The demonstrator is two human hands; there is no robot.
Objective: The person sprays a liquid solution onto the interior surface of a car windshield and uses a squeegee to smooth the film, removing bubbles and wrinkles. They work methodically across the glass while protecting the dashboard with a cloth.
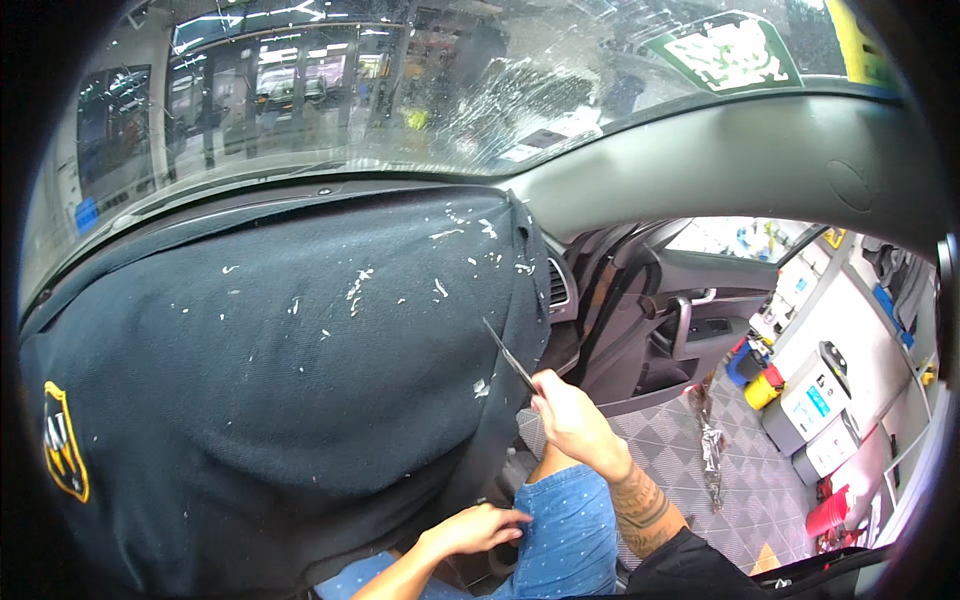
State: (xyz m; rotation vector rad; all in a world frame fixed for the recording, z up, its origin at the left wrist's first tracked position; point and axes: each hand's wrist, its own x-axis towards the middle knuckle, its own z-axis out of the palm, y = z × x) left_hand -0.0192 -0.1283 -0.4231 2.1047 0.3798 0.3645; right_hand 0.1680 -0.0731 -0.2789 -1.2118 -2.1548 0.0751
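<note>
My right hand (pixel 578 422) is closed round a slim, pointed dark tool (pixel 510 357); whether it is a knife or tweezers I cannot tell. Its tip points up and left, over the right part of a black cloth (pixel 300 380) draped across the car's dashboard. Pale scraps (pixel 358 285) are scattered on the cloth, and a small flake (pixel 481 387) lies just below the tool. My left hand (pixel 475 528) rests low beside my knee in blue dotted shorts (pixel 570 520), its fingers loosely stretched and nothing visible in them.
Ahead curves the windshield (pixel 420 100), with whitish smears and a green-edged sticker (pixel 728 52). To the right the car door (pixel 690 310) stands open over a checkered floor (pixel 670 450). Outside are grey-white bins (pixel 808 405), a yellow bucket (pixel 764 387) and crumpled clear film (pixel 711 450).
</note>
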